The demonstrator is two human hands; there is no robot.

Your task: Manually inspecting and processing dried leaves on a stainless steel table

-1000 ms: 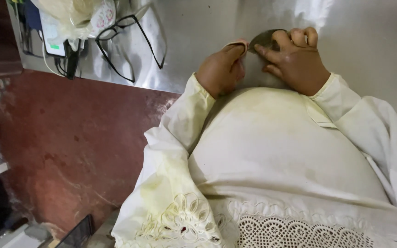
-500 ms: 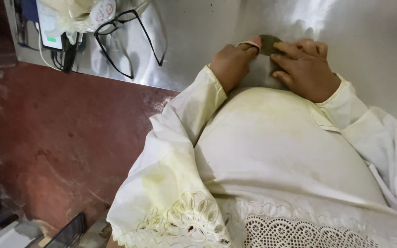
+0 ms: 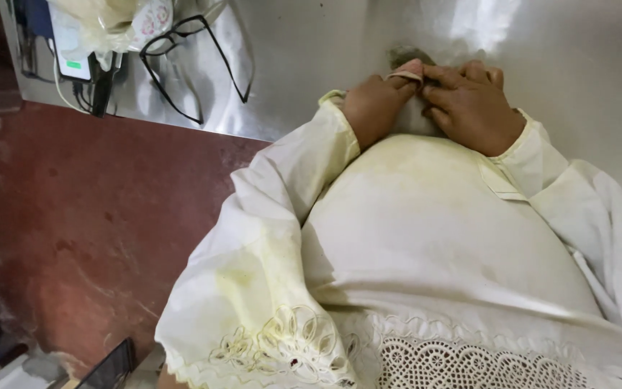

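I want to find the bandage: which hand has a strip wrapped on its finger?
The left hand; a pale strip wraps its fingertip, while the right hand is bare.

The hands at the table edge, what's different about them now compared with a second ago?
The small dark piece that sat up between both hands now lies lower, mostly hidden behind the fingers. The right hand has flattened and shifted slightly left, closing against the left hand, which pinches a pale strip. The steel table, the glasses and the phone on its cable have stayed put.
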